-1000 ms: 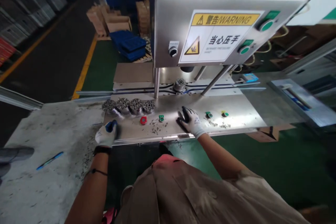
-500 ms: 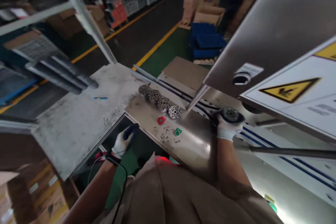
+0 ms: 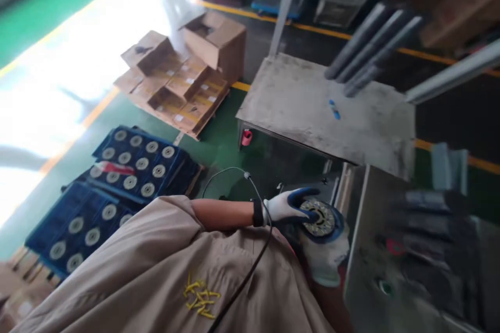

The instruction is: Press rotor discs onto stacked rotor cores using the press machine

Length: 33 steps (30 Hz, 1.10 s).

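Note:
My right hand (image 3: 326,252), in a white and blue glove, holds a round metal part (image 3: 318,217) with a toothed pattern on its face. From the left, my left hand (image 3: 291,206), gloved too, reaches over that part with thumb and fingers spread, its thumb at the part's face. Whether it grips the part is not clear, but the fingers look apart. Just right of both hands is the steel machine top (image 3: 363,250), blurred, with a green button (image 3: 385,286) and a red button (image 3: 395,246).
A worn grey table (image 3: 289,93) bears a blue pen (image 3: 334,109) and grey rollers (image 3: 357,44). Cardboard boxes (image 3: 230,52) stand on a pallet. Blue trays (image 3: 136,158) of round parts lie at the left. A cable (image 3: 258,187) runs past my left wrist.
The view has swung left towards the pallets. My right hand has come away from the machine with the round part, and my left hand has moved up to it, fingers spread.

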Tool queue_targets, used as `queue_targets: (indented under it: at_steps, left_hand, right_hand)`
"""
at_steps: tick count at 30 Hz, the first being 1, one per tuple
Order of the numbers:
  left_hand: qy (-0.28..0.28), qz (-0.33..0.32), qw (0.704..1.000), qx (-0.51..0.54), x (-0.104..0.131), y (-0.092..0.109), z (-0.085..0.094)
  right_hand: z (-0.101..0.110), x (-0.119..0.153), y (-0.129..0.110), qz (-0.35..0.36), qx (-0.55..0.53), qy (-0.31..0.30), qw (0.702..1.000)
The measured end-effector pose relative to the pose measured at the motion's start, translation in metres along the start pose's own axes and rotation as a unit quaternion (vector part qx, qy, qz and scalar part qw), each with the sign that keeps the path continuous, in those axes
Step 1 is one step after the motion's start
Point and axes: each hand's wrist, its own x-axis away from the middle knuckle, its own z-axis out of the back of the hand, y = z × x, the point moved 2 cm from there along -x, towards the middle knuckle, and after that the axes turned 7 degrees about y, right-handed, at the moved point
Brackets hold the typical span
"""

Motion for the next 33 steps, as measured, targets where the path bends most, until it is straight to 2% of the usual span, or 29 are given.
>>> queue_targets:
  at_steps: [2,3,6,8,11,13,15,17,20,22,23,25,27,28,30,31,33]
  left_hand:
    - [0.073,-0.040,0.996,0.028,0.041,0.024,0.036]
    - [0.103,-0.054,0.992,0.044,0.063,0.035,0.052]
    - [0.175,-0.087,0.972,0.130,0.119,0.059,0.087]
    - [0.218,-0.118,0.948,0.198,0.149,0.066,0.103]
    - [0.312,-0.195,0.898,0.243,0.191,0.064,0.121]
    - [0.401,-0.268,0.847,0.223,0.223,0.056,0.130]
    - [0.490,-0.338,0.782,0.184,0.259,0.048,0.134]
    - [0.557,-0.381,0.716,0.179,0.294,0.039,0.135]
    - [0.602,-0.398,0.643,0.255,0.340,0.030,0.139]
    - [0.609,-0.387,0.624,0.299,0.365,0.026,0.146]
    - [0.625,-0.375,0.620,0.290,0.378,0.024,0.151]
    - [0.682,-0.344,0.604,0.226,0.404,0.020,0.165]
    - [0.730,-0.329,0.585,0.129,0.433,0.016,0.185]
    - [0.737,-0.333,0.585,0.069,0.447,0.013,0.198]
    - [0.718,-0.338,0.606,-0.056,0.475,0.005,0.233]
    - [0.709,-0.317,0.619,-0.115,0.488,0.001,0.255]
    - [0.723,-0.229,0.629,-0.171,0.513,-0.008,0.308]
  right_hand:
    - [-0.030,-0.012,-0.035,0.020,-0.071,-0.002,0.997]
    - [-0.044,-0.018,-0.052,0.026,-0.124,-0.023,0.992]
    - [-0.084,-0.031,-0.105,0.040,-0.266,-0.143,0.952]
    - [-0.107,-0.040,-0.138,0.070,-0.306,-0.227,0.922]
    - [-0.134,-0.051,-0.191,0.193,-0.276,-0.313,0.888]
    - [-0.147,-0.050,-0.230,0.321,-0.226,-0.318,0.863]
    - [-0.159,-0.036,-0.267,0.428,-0.201,-0.318,0.822]
    - [-0.172,-0.009,-0.300,0.469,-0.234,-0.363,0.770]
    - [-0.195,0.041,-0.337,0.429,-0.350,-0.484,0.677]
    - [-0.211,0.071,-0.355,0.392,-0.395,-0.544,0.628]
    - [-0.219,0.083,-0.362,0.382,-0.401,-0.560,0.616]
    - [-0.234,0.103,-0.376,0.381,-0.384,-0.569,0.619]
    - [-0.252,0.122,-0.392,0.407,-0.348,-0.546,0.644]
    - [-0.263,0.133,-0.401,0.425,-0.327,-0.526,0.659]
    - [-0.292,0.159,-0.420,0.454,-0.283,-0.493,0.686]
    - [-0.310,0.173,-0.428,0.455,-0.261,-0.490,0.696]
    - [-0.348,0.200,-0.436,0.413,-0.225,-0.524,0.710]
